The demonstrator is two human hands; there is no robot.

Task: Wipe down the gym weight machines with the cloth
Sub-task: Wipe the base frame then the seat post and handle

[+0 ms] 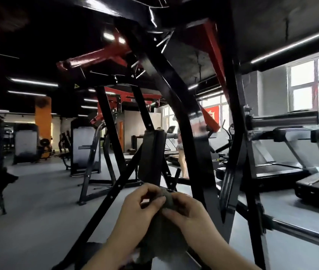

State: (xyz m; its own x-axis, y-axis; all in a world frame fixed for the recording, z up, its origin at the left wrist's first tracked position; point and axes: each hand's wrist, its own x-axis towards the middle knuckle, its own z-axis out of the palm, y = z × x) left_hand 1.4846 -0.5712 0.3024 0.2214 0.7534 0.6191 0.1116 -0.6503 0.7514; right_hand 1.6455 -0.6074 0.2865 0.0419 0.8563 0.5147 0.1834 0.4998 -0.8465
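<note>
Both hands are bunching up the cloth [167,198] low in the view, close to the body, so it's not touching the machine [166,82] yet. The left hand [139,203] is pinching the top edge between thumb and curled fingers. The right hand [186,211] is curling its fingers over the other side. The rest of the cloth is hanging down between the wrists. Looks to me like they're folding or regripping it before a wipe, so no actual wiping is happening right now.

For this bit I'd be folding it into a flat square with a clean face out instead of leaving it in a wad. A flat face is going to cover those wide black beams way better. Then one hand should be taking it over, palm flat behind it.

The upright pad [152,152] is sitting just beyond the hands, so that's looking like the nearest target, with the curved beam right beside it. Keep an eye on the loose tail too. It's dangling and could be snagging on bolts or on the bar [299,231] sticking out on the right. Picture's blurry, so I can't tell how dirty the cloth is.
</note>
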